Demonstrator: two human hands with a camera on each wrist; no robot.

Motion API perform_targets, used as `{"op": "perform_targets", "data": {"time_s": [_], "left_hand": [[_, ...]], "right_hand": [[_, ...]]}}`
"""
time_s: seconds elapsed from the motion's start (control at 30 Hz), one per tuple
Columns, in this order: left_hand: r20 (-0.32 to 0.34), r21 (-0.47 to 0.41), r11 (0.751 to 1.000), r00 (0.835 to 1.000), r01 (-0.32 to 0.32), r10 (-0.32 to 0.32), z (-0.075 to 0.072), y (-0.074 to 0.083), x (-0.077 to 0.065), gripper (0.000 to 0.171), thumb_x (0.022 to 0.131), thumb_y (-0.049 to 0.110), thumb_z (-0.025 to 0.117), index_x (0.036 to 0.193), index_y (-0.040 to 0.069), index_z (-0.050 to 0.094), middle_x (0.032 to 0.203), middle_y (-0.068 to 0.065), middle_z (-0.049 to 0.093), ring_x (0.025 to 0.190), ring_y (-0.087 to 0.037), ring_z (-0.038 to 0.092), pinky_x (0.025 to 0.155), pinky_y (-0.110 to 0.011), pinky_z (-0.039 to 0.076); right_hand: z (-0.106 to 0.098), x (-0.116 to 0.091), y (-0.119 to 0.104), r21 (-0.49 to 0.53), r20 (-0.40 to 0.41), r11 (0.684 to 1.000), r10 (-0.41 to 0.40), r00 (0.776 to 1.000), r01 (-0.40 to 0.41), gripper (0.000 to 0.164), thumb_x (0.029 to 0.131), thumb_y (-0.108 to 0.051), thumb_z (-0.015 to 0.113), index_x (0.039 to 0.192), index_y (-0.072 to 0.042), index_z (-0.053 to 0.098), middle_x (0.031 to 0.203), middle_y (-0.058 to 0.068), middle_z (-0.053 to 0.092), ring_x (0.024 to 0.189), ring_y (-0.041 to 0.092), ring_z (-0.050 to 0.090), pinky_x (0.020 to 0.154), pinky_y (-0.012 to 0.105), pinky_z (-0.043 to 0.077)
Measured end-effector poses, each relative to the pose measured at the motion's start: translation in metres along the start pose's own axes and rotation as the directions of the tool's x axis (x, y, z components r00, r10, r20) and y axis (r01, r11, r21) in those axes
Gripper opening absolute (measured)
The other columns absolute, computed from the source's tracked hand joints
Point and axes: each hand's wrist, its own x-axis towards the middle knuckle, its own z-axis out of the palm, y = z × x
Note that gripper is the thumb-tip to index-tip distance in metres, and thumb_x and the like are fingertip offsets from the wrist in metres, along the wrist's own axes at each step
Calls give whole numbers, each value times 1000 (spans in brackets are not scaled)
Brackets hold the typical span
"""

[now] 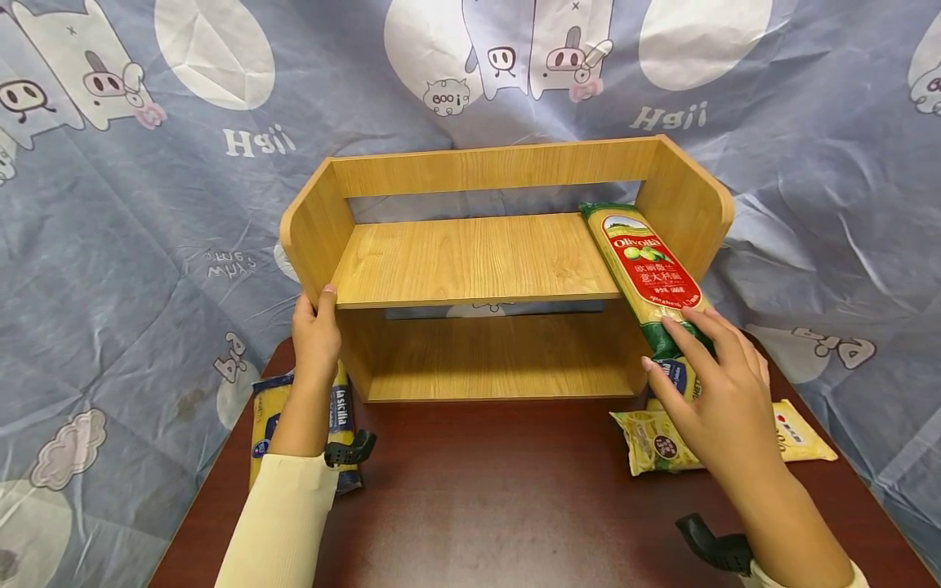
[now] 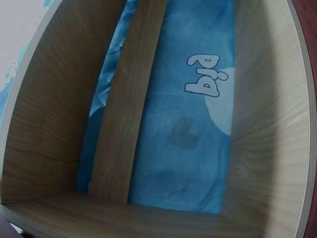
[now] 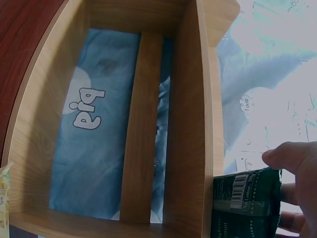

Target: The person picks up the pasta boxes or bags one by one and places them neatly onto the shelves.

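A two-tier wooden shelf [image 1: 470, 257] stands on the table. On the right end of its upper board lies a spaghetti pack [image 1: 647, 261] with a red label and green ends, its near end jutting over the front edge. My right hand [image 1: 724, 384] touches that near end with extended fingers, thumb held apart to the left. In the right wrist view, the fingers [image 3: 292, 218] lie against the dark green end of the pack [image 3: 245, 203]. With thumb and fingers, my left hand [image 1: 316, 335] grips the front edge of the shelf's left side panel.
Blue-and-yellow pasta packs [image 1: 344, 408] lie on the table left of the shelf, partly behind my left forearm. At the right, under my right hand, are a yellow food pack [image 1: 662, 441] and another blue-ended pasta pack [image 1: 680, 376]. A patterned cloth [image 1: 147, 245] hangs behind the table.
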Motion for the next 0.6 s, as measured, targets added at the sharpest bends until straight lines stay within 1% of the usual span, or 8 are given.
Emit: {"op": "perform_targets", "data": {"time_s": [0.07, 0.17, 0.33, 0.6], "left_hand": [[-1, -3, 1000, 1000, -3, 3, 0, 0, 0, 48, 105, 39, 48, 146, 12, 52, 143, -14, 56, 130, -26, 52, 116, -41, 37], [-3, 0, 1000, 1000, -1, 1, 0, -1, 1, 49, 105, 39, 48, 146, 13, 51, 144, -14, 55, 131, -25, 52, 117, -41, 37], [-8, 3, 1000, 1000, 5, -5, 0, -3, 1, 49, 105, 40, 49, 147, 15, 51, 144, -13, 55, 130, -24, 52, 116, -41, 37], [-14, 5, 1000, 1000, 1, -1, 0, -4, 2, 48, 105, 40, 49, 145, 14, 53, 141, -13, 57, 128, -25, 53, 115, -41, 38]], "right_hand": [[2, 2, 1, -9, 6, 1000, 7, 1000, -7, 58, 78, -19, 81, 132, -8, 66, 143, 17, 56, 137, 43, 44, 105, 68, 32], [6, 6, 3, -7, 7, 1000, 17, 1000, -17, 59, 76, -16, 83, 132, -9, 66, 143, 16, 56, 137, 43, 44, 106, 69, 31], [14, 13, 8, -7, 8, 1000, 21, 1000, -21, 59, 78, -15, 83, 134, -9, 66, 144, 16, 55, 138, 42, 44, 105, 70, 31], [24, 22, 15, -4, -19, 1000, -3, 1000, 3, 56, 80, -16, 82, 133, -9, 66, 144, 17, 56, 139, 41, 45, 105, 69, 33]]}}
